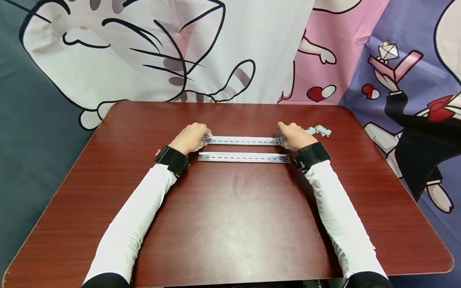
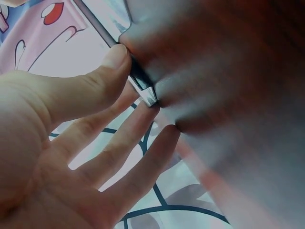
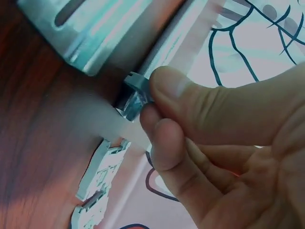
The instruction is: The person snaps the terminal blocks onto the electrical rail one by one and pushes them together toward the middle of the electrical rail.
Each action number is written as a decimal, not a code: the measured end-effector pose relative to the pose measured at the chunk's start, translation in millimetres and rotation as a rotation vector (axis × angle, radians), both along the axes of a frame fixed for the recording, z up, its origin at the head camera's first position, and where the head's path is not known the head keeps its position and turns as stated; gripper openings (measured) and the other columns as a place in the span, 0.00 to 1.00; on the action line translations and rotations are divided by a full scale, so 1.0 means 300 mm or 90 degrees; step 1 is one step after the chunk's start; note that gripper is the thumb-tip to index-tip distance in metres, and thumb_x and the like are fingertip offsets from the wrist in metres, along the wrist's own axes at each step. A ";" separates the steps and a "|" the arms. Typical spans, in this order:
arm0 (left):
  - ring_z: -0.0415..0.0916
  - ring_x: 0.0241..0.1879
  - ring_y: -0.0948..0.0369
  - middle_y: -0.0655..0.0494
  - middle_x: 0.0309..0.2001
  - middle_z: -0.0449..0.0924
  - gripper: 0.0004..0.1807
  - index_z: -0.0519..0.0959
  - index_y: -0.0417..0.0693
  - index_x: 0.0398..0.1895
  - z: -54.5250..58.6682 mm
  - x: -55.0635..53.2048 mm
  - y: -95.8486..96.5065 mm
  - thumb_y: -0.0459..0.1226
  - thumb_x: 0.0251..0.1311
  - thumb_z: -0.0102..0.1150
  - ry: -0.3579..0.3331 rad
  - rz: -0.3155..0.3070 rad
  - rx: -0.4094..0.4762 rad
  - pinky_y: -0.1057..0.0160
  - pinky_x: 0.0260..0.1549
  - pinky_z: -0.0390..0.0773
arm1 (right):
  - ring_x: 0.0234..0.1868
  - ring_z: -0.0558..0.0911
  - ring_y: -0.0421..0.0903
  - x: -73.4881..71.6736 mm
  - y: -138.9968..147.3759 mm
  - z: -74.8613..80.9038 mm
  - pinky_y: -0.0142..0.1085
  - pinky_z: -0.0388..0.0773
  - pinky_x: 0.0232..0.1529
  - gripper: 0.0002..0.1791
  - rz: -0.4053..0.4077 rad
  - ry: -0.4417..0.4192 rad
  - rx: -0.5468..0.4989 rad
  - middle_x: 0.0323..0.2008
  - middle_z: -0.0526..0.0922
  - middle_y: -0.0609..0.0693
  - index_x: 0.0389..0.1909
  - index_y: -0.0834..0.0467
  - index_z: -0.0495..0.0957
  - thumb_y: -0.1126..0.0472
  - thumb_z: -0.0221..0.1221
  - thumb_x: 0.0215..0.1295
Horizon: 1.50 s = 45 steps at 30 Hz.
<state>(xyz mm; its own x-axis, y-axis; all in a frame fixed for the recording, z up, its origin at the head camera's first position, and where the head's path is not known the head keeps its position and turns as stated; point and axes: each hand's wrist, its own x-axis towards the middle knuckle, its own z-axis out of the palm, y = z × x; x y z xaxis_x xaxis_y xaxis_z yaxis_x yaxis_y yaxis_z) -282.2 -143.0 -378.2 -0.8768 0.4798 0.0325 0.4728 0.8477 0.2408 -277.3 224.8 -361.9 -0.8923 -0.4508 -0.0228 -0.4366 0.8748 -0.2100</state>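
Observation:
Two slotted metal DIN rails lie parallel across the table, the far rail [image 1: 243, 141] and the near rail [image 1: 243, 157]. My left hand [image 1: 191, 138] holds the far rail's left end; in the left wrist view the thumb [image 2: 112, 64] presses its edge, with fingers spread beneath. At the opposite end, my right hand [image 1: 298, 137] pinches a small grey plastic clip [image 3: 137, 82] between thumb and fingertips. The clip sits against the rail's end, partly hidden by the thumb. How firmly it is seated I cannot tell.
Several small pale plastic clips [image 1: 318, 131] lie in a row just beyond the right hand. The reddish-brown table [image 1: 245, 224] has rounded corners. Behind its far edge hangs a printed cartoon curtain [image 1: 273, 48].

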 end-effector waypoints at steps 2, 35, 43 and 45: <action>0.78 0.47 0.52 0.51 0.46 0.82 0.16 0.85 0.47 0.46 0.001 0.002 -0.005 0.28 0.53 0.67 -0.001 0.000 0.004 0.53 0.49 0.77 | 0.24 0.76 0.52 -0.001 -0.004 0.005 0.43 0.74 0.28 0.26 -0.002 0.001 -0.002 0.23 0.74 0.57 0.54 0.63 0.68 0.74 0.60 0.52; 0.77 0.43 0.55 0.51 0.42 0.83 0.07 0.87 0.47 0.37 0.008 -0.005 -0.019 0.34 0.54 0.70 -0.024 0.022 0.019 0.55 0.47 0.76 | 0.43 0.85 0.52 -0.039 -0.134 -0.052 0.46 0.80 0.45 0.28 0.040 -0.044 -0.206 0.42 0.84 0.59 0.54 0.66 0.76 0.65 0.70 0.51; 0.77 0.44 0.54 0.52 0.42 0.83 0.08 0.86 0.47 0.38 0.002 -0.005 -0.016 0.35 0.54 0.70 -0.019 0.014 0.003 0.55 0.48 0.76 | 0.41 0.85 0.49 -0.057 -0.356 -0.070 0.41 0.80 0.46 0.28 0.084 -0.055 -0.237 0.42 0.83 0.58 0.53 0.69 0.76 0.65 0.70 0.51; 0.77 0.44 0.54 0.52 0.42 0.83 0.07 0.87 0.47 0.37 0.004 -0.004 -0.016 0.35 0.54 0.71 -0.018 0.016 0.004 0.55 0.48 0.76 | 0.42 0.85 0.48 -0.059 -0.407 -0.068 0.40 0.79 0.47 0.28 0.090 -0.058 -0.242 0.43 0.82 0.58 0.54 0.69 0.76 0.64 0.70 0.52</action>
<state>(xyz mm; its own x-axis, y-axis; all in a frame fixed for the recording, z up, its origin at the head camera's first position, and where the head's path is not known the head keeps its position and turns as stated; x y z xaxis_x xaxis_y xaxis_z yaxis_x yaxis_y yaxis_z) -283.5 -147.8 -377.0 -0.8893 0.4571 0.0107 0.4440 0.8576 0.2596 -295.1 102.7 -382.3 -0.8230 -0.5604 0.0926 -0.5116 0.6606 -0.5494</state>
